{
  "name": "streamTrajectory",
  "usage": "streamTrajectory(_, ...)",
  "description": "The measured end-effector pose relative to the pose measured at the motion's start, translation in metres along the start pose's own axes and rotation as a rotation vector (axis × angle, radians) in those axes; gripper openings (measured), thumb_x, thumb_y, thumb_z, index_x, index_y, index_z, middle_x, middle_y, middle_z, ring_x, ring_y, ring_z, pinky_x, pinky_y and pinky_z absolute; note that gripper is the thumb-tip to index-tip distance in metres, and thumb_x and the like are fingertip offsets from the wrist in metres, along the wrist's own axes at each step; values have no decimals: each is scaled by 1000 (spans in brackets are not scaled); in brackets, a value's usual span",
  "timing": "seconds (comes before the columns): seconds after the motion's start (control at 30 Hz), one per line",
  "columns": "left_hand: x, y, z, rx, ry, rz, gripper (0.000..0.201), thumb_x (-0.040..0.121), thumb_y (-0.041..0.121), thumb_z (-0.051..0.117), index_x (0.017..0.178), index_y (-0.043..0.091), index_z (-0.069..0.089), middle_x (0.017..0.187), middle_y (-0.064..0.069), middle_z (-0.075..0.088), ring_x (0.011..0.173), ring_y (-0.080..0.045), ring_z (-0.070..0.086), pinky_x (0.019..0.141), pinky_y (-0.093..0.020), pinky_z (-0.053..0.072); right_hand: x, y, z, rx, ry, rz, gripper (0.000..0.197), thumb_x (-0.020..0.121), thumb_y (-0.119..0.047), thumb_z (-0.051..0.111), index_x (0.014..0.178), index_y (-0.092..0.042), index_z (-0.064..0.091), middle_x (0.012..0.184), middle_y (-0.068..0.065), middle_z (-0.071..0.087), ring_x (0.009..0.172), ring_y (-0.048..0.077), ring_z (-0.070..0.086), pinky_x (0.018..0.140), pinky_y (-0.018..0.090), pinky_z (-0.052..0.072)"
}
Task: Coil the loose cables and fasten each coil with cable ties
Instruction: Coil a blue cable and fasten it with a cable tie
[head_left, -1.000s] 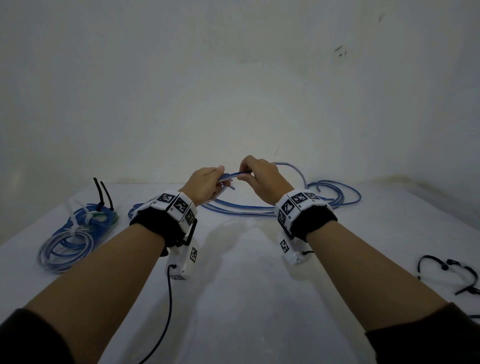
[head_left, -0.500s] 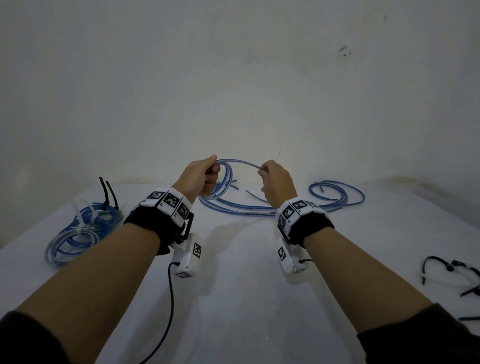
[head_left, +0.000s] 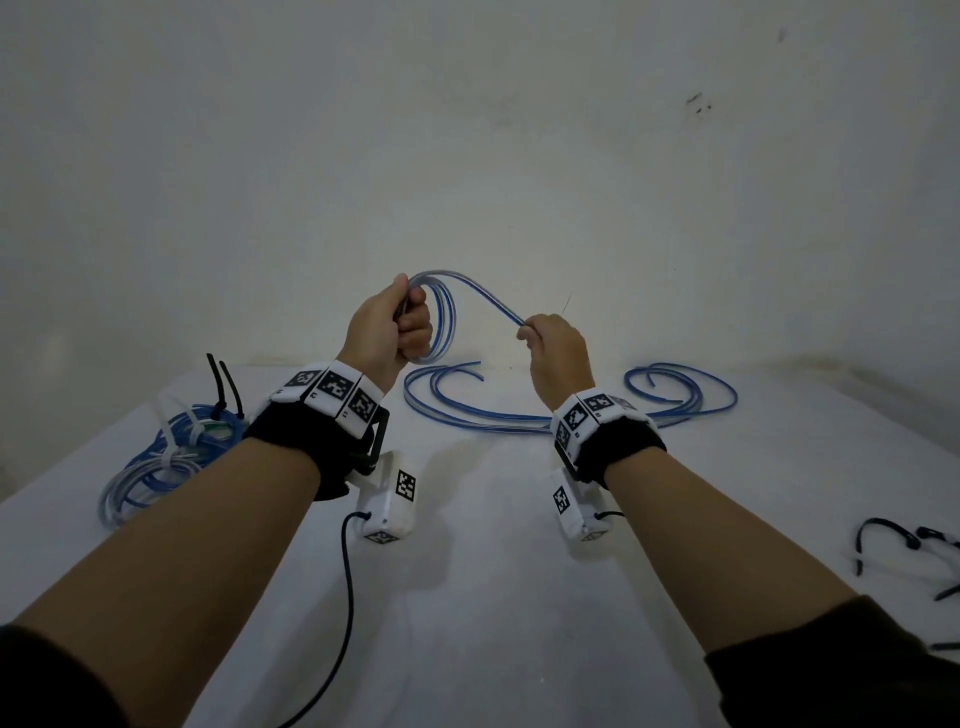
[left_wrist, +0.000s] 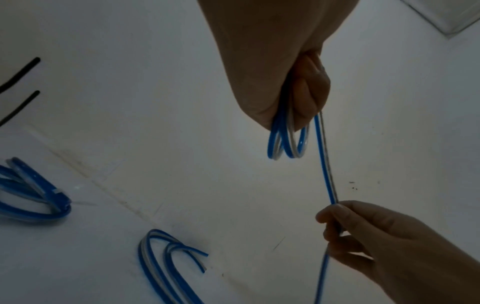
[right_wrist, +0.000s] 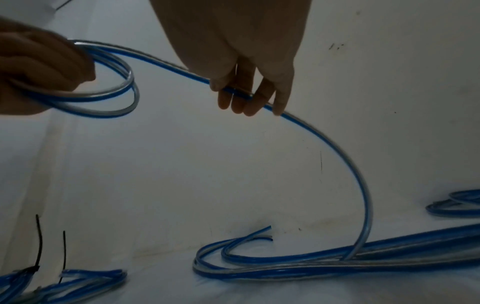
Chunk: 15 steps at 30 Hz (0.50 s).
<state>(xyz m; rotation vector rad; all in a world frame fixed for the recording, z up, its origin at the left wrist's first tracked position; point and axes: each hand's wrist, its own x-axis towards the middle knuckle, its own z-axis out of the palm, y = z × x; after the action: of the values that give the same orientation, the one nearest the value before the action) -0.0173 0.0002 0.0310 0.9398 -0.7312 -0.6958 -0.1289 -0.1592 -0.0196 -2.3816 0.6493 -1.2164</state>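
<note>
Above the bench (head_left: 493, 597), our left hand (head_left: 387, 332) grips two small loops of the blue cable (head_left: 478, 296), while our right hand (head_left: 558, 348) pinches the run leading down to the loose strands (head_left: 519, 415). We should feed each new turn at matching size, keep the flat cable untwisted, and let slack slide through the right fingers (right_wrist: 233, 98).
</note>
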Motion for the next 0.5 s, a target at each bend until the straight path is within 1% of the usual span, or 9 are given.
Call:
streamTrajectory(0.07, 0, 2, 2, -42, 7, 25, 42, 102, 35, 21, 69, 17, 40, 41, 10, 29, 32, -2, 22, 38, -15, 16, -1, 0, 6, -26, -57, -20, 23, 98, -14, 40, 94, -2, 58, 94, 15, 60, 89, 35, 51, 83, 38, 35)
streamTrajectory(0.1, 0, 3, 3, -50, 13, 42, 42, 102, 36, 21, 69, 17, 40, 42, 11, 29, 32, -2, 23, 38, -15, 16, -1, -1, 8, -28, -73, -24, 20, 98, -17, 42, 95, -3, 56, 93, 14, 58, 88, 34, 50, 83, 40, 37)
streamTrajectory(0.13, 0, 3, 3, -54, 23, 57, 43, 102, 36, 21, 69, 18, 40, 42, 11, 29, 33, -2, 23, 38, -15, 17, -2, -4, 8, -10, -72, -20, 16, 96, -18, 45, 95, -5, 53, 91, 12, 56, 86, 33, 50, 79, 40, 39)
streamTrajectory(0.2, 0, 3, 2, -69, 48, 68, 42, 102, 36, 22, 69, 18, 41, 42, 11, 29, 33, -3, 24, 39, -16, 17, -2, -6, 5, 46, -11, -4, 6, 94, -16, 49, 91, -11, 46, 86, 11, 54, 81, 31, 51, 68, 38, 41)
streamTrajectory(0.27, -1, 3, 0, -88, 81, 70, 42, 102, 36, 22, 69, 18, 41, 41, 11, 30, 32, -3, 24, 39, -16, 17, -2, -8, 1, 28, 105, 10, 7, 94, -12, 48, 89, -10, 45, 86, 12, 54, 76, 30, 52, 64, 37, 42)
streamTrajectory(0.3, -1, 2, -2, -99, 103, 73, 42, 103, 36, 22, 69, 18, 40, 41, 11, 30, 32, -3, 24, 39, -16, 17, -2, -8, -1, 5, 157, 25, 5, 94, -10, 47, 91, -6, 47, 90, 14, 54, 76, 29, 52, 64, 38, 42)
streamTrajectory(0.37, -1, 2, -5, -124, 151, 83, 43, 103, 35, 22, 68, 18, 40, 40, 11, 30, 31, -3, 24, 38, -17, 17, -2, -5, -5, -47, 218, 86, 11, 95, -10, 46, 99, -1, 51, 99, 17, 54, 79, 30, 54, 66, 36, 42)
streamTrajectory(0.43, -1, 3, -7, -134, 186, 95, 43, 102, 36, 22, 67, 18, 39, 39, 11, 30, 31, -3, 23, 38, -17, 16, 0, 1, -6, -100, 213, 120, 15, 97, -12, 45, 101, 0, 52, 101, 17, 55, 82, 31, 55, 68, 36, 42)
streamTrajectory(0.5, -1, 4, -7, -133, 205, 104, 43, 102, 37, 22, 67, 19, 38, 39, 11, 29, 31, -3, 23, 38, -17, 16, 1, 5, -5, -151, 166, 70, 17, 97, -14, 43, 99, 1, 53, 98, 17, 57, 85, 33, 55, 73, 39, 41)
